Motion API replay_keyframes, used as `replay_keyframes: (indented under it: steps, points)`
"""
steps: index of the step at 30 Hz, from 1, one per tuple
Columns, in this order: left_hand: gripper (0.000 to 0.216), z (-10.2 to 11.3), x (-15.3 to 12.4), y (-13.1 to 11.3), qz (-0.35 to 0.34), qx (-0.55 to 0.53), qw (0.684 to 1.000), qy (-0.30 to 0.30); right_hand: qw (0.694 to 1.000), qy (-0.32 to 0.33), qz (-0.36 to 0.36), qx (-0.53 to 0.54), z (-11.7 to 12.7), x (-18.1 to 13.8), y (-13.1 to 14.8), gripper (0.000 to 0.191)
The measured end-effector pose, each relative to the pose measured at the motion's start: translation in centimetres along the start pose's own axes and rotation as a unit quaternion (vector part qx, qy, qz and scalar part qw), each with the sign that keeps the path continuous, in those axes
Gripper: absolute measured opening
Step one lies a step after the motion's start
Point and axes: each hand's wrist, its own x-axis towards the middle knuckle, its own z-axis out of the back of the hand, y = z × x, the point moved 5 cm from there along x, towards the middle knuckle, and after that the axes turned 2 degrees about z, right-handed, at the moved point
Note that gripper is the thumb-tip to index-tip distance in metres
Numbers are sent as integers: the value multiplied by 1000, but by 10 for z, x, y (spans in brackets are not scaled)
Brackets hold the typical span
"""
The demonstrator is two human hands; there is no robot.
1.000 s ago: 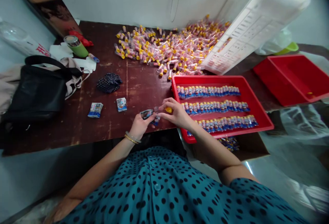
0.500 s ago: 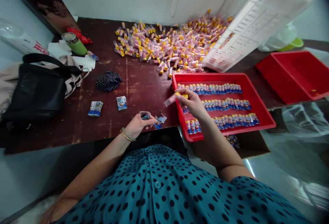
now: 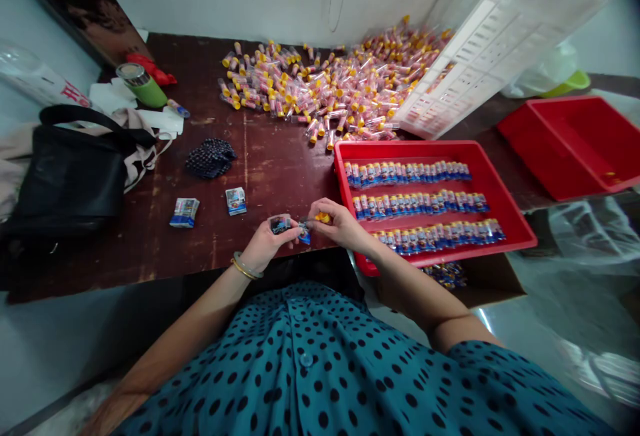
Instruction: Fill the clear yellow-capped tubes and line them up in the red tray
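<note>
My left hand (image 3: 267, 241) is closed on small printed plastic sleeves (image 3: 280, 225), dark and clear, with a blue end showing past the thumb. Close against it on the right, my right hand (image 3: 337, 225) grips a clear tube with a yellow cap (image 3: 323, 217); its front end meets the sleeves, and whether it is inside one cannot be made out. To the right, a red tray (image 3: 430, 149) holds three rows of sleeved tubes (image 3: 423, 203). Stacks of blue-and-white printed sleeves (image 3: 184, 213) lie on the table left of my hands.
A large heap of yellow-capped tubes (image 3: 340, 89) covers the back of the brown table (image 3: 270, 156). A white plastic basket (image 3: 465, 63) leans beside it. Another red bin (image 3: 555, 149) is at far right. A dark dotted cloth (image 3: 211, 158), black bag (image 3: 80, 169) and green flask (image 3: 150, 91) lie left.
My right hand has moved left and down from the tray's edge, bringing the tube to the sleeves in my left hand. My left hand has barely moved.
</note>
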Motion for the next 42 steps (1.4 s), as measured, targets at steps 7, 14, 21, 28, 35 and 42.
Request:
replay_keyframes:
  steps: [7,14,21,28,35,42]
  points:
    - [27,-1,6,-1,-24,76,997,-19,1000,-21,13,-2,9,3,8,10]
    - [32,3,11,10,0,27,998,-53,961,-140,-120,206,50,-1,-10,26]
    - [31,-1,11,8,-14,28,999,-13,961,-87,-131,227,44,1,-6,30]
    - [24,-12,7,9,-1,31,999,32,988,-46,-99,108,42,-2,2,33]
    - [34,-30,2,15,94,-127,987,32,991,-96,-76,45,16,-17,-7,25]
    - [34,-34,-1,12,108,-189,975,37,984,-142,-79,69,-4,-37,-8,28]
